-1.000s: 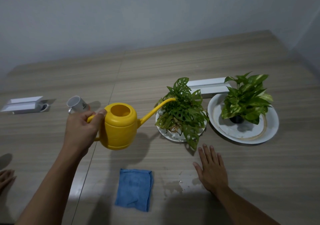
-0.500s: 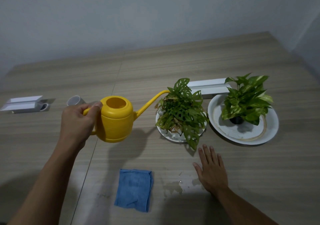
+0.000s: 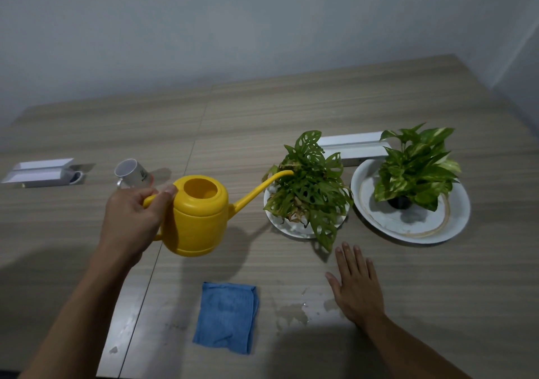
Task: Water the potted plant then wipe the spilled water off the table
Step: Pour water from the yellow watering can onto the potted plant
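Note:
My left hand point(image 3: 132, 221) grips the handle of a yellow watering can point(image 3: 198, 221) held above the table. Its long spout reaches right, and the tip touches the leaves of a holey-leaved potted plant point(image 3: 309, 191) on a white saucer point(image 3: 294, 229). My right hand point(image 3: 354, 286) lies flat and open on the wooden table point(image 3: 262, 110), just in front of that plant. A small puddle of spilled water point(image 3: 293, 314) glistens left of the right hand. Beside the puddle lies a folded blue cloth point(image 3: 226, 317).
A second plant with variegated leaves point(image 3: 417, 165) stands on a large white plate point(image 3: 455, 224) at the right. A white box point(image 3: 353, 146) lies behind both plants. At the left, a white mug point(image 3: 132, 171) lies on its side near another white box point(image 3: 38, 173).
The left hand shifted the watering can slightly left and back toward the plant, keeping the spout tip at the leaves. The right hand stayed flat on the table.

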The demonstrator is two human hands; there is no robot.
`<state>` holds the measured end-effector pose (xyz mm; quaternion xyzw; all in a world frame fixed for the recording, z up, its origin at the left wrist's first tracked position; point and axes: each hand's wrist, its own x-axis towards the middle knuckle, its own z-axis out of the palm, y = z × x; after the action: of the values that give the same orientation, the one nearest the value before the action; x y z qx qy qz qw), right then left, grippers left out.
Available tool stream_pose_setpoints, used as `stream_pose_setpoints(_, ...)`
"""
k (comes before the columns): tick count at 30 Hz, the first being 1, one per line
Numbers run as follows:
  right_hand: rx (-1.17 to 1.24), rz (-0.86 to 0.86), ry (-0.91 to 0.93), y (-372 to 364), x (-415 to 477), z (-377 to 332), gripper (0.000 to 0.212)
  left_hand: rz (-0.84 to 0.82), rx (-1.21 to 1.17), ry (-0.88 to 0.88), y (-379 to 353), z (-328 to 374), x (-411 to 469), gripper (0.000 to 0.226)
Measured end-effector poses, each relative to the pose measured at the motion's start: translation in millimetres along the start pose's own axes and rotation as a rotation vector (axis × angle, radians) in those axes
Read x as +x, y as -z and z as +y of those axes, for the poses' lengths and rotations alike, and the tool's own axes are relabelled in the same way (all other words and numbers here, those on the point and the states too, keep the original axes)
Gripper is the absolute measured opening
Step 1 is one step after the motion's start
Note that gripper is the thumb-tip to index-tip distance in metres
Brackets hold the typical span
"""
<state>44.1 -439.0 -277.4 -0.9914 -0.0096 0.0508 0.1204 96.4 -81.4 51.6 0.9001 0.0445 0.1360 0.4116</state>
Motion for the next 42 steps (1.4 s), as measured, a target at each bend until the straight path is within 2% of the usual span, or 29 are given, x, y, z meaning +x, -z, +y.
stream_pose_setpoints(4,0.009,0.007,-0.001,-0.2,-0.1,-0.3,0.072,-0.008,-0.016,-0.001,-7.0,8.8,0.4,0.064)
stream_pose_setpoints(7,0.01,0.021,0.0,-1.2,-0.2,0.1,0.072,0.01,-0.047,0.001,-12.7,12.8,4.4,0.067)
stream_pose_setpoints(17,0.009,0.042,-0.002,-3.7,0.5,1.4,0.074,0.067,-0.03,-0.042,-15.4,17.2,20.8,0.043)
stream_pose_setpoints(28,0.002,0.038,0.013,-2.3,-0.4,0.6,0.072,0.053,0.031,-0.06,0.6,4.2,15.5,0.043)
stream_pose_setpoints(35,-0.013,0.018,0.007,-2.5,0.5,1.3,0.071,0.035,-0.001,-0.016,-3.0,2.2,5.3,0.05)
stream_pose_setpoints(42,-0.008,0.025,0.001,-3.2,0.8,1.3,0.071,0.009,-0.016,-0.029,-11.5,13.3,1.9,0.071)
